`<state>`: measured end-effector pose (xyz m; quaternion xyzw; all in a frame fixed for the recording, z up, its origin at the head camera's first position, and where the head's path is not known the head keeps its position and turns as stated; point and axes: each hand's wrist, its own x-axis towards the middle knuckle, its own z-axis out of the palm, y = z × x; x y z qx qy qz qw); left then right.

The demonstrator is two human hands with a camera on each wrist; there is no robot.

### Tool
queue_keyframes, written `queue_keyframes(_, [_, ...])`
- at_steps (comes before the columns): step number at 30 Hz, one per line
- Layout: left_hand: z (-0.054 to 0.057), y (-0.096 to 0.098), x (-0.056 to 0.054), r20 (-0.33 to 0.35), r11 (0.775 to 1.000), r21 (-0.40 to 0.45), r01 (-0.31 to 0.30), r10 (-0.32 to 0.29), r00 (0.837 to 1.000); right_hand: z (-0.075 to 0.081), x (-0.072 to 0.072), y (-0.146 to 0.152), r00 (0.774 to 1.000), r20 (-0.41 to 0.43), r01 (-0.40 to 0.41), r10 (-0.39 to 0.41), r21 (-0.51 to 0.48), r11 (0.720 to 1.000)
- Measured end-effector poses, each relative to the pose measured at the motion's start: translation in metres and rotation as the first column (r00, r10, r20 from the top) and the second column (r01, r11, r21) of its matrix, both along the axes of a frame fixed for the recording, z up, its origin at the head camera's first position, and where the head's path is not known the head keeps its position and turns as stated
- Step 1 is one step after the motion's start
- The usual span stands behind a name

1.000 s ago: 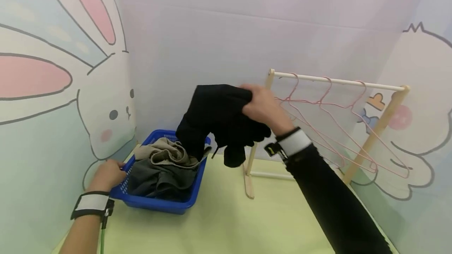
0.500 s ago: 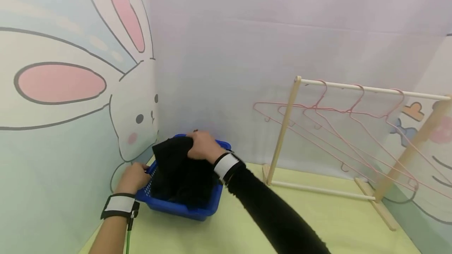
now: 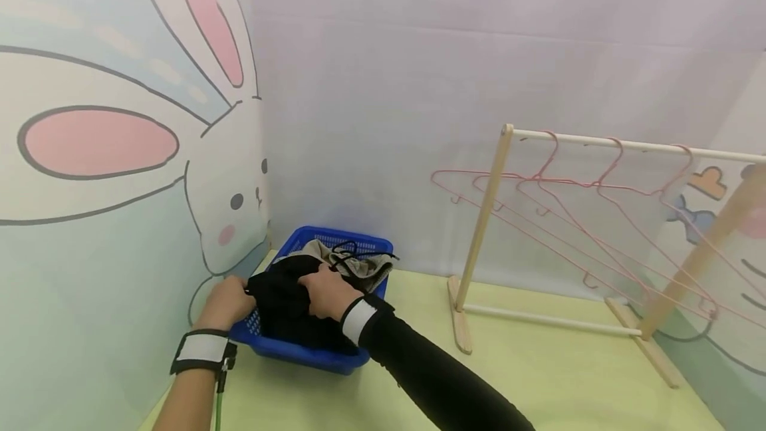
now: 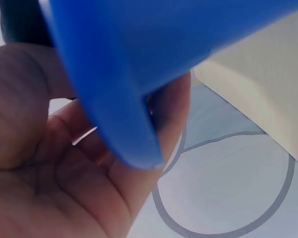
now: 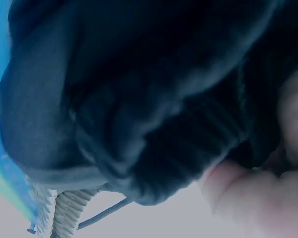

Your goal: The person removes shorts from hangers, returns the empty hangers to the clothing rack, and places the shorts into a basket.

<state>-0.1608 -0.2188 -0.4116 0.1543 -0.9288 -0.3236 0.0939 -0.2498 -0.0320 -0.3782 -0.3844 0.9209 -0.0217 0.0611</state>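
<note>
A blue plastic basket (image 3: 305,356) stands at the left, and my left hand (image 3: 224,302) grips its left rim. The left wrist view shows the fingers curled round the blue rim (image 4: 109,109). Bunched black clothing (image 3: 281,298) fills the front of the basket. My right hand (image 3: 329,292) holds this black garment from above; its gathered, elastic-looking edge (image 5: 188,144) shows by the fingers in the right wrist view. Behind the hand lies a beige garment (image 3: 374,268) with a dark drawstring (image 3: 347,251) across it. The tips of the right fingers are partly hidden in the cloth.
A wooden rack (image 3: 481,225) stands on the yellow-green tabletop (image 3: 538,378) to the right. Several pink wire hangers (image 3: 547,175) hang from its white rail. Left of the basket is a wall (image 3: 221,218) with a rabbit picture, close to the left hand.
My right hand has brought the black garment down leftward into the basket, then moved slightly lower and nearer, uncovering the beige cloth at the back. The left hand keeps its grip. The view has shifted left.
</note>
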Motion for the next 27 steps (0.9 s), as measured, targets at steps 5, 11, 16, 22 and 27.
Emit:
queue_keyframes(5, [0.0,-0.009,0.006,0.007,1.0,-0.002,0.0,0.0,1.0,-0.002,0.007,-0.009,1.0,0.013,-0.026,0.025,0.083,0.996])
queue_keyframes(11, [0.001,-0.018,0.009,0.021,1.0,-0.001,0.002,-0.002,1.0,0.001,0.009,-0.016,0.999,0.041,-0.033,0.029,0.122,0.992])
queue_keyframes(16, [0.0,-0.026,0.006,0.011,1.0,-0.009,0.015,-0.015,1.0,0.01,0.005,-0.018,0.997,0.063,-0.059,0.055,0.069,0.996])
queue_keyframes(22, [-0.005,-0.037,0.007,-0.019,0.999,-0.022,0.044,-0.044,0.999,0.021,0.003,-0.01,0.99,0.118,-0.083,0.083,-0.005,0.997])
queue_keyframes(27, [-0.003,-0.049,0.021,-0.033,0.998,-0.057,0.028,-0.03,0.999,0.034,0.006,0.008,0.983,0.118,-0.131,0.144,-0.113,0.985])
